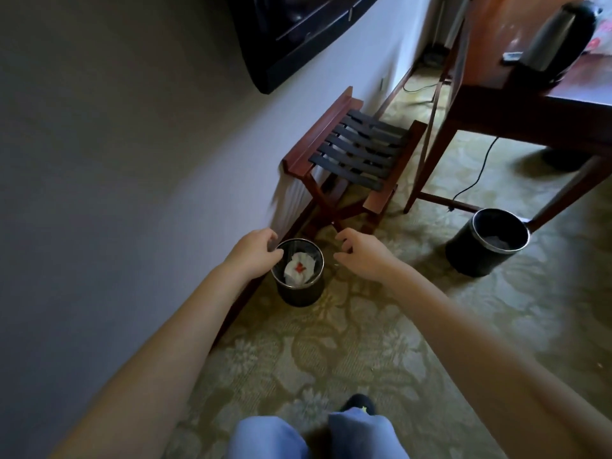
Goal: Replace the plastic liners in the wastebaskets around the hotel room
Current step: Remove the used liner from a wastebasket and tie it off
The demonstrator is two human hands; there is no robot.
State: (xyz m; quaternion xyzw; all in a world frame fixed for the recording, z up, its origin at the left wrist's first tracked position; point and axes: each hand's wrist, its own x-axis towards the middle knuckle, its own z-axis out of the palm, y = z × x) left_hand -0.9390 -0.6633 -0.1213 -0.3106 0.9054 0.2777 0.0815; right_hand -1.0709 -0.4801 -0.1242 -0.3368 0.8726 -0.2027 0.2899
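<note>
We are standing on the carpeted floor (331, 342) and reaching both bare arms forward and down. Our left hand (255, 256) is hanging over the left side of the first wastebasket (299, 294), with its fingers curled at the metal rim. We cannot tell whether they are gripping anything.

The first wastebasket is standing upright at the left edge of the floor, just beside the wall's skirting. A clear liner (316, 258) is sitting inside it, and a crumpled white tissue (298, 271) with a red mark is lying in the liner.

Our right hand (357, 256) is hovering just to the right of the rim, apart from it, with fingers and thumb curled toward each other. We cannot tell whether it is pinching clear film.

Beyond the hands, a folding luggage rack (357, 154) is standing against the wall. Farther right, a second wastebasket (477, 256) is standing beside a leg of the counter (579, 94), which is carrying a kettle (556, 38).
</note>
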